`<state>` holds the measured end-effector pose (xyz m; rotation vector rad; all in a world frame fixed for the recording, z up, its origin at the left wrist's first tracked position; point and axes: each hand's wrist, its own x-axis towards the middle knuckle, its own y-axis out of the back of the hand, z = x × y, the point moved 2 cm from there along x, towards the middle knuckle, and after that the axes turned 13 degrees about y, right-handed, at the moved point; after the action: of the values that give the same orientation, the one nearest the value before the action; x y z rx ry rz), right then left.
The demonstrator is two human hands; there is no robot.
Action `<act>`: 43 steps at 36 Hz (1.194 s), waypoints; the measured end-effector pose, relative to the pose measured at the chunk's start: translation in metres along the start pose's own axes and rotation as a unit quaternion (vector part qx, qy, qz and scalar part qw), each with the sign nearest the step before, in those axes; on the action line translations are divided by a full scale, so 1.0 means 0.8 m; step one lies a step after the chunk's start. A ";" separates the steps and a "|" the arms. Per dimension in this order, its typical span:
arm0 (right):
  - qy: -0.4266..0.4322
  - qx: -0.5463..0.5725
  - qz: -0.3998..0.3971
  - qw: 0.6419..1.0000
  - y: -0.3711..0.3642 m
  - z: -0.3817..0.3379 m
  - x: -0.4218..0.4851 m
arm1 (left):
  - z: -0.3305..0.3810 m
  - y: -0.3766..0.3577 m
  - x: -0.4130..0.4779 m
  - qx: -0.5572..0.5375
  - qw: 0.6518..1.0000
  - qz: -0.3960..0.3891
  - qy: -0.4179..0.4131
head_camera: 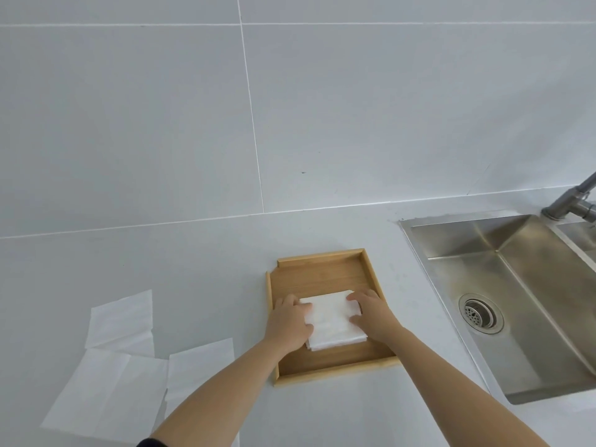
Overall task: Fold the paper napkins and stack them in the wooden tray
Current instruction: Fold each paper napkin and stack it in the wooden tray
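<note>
Two flat hands, left (288, 324) and right (371, 312), press one folded napkin stack (333, 321) in one tray (322, 269).

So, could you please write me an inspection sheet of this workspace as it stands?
Surface: pale countertop, dry-looking.
Job's things: wooden tray holding a folded napkin stack; three unfolded napkins lie flat to its left.
Clutter: nothing seen.
Grips: left hand and right hand rest flat on the stack's sides, fingers open.
Cables: nothing seen.
Surroundings: steel sink and faucet on the right; tiled wall behind.
</note>
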<state>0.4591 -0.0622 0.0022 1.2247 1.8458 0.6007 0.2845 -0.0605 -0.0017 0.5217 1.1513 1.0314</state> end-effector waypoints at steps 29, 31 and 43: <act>0.172 -0.164 -0.078 0.968 -0.099 -0.214 0.008 | -0.219 0.081 -0.063 0.165 0.984 0.056 0.045; 0.183 -0.169 -0.089 0.964 -0.114 -0.222 0.011 | -0.230 0.080 -0.065 0.158 0.985 0.045 0.055; 0.191 -0.186 -0.125 0.956 -0.166 -0.238 0.030 | -0.252 0.068 -0.051 0.113 0.990 0.013 0.081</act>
<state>0.2274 -0.0853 -0.0019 0.6440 2.0394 1.0403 0.0757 -0.1013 -0.0118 0.6429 1.4189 0.9847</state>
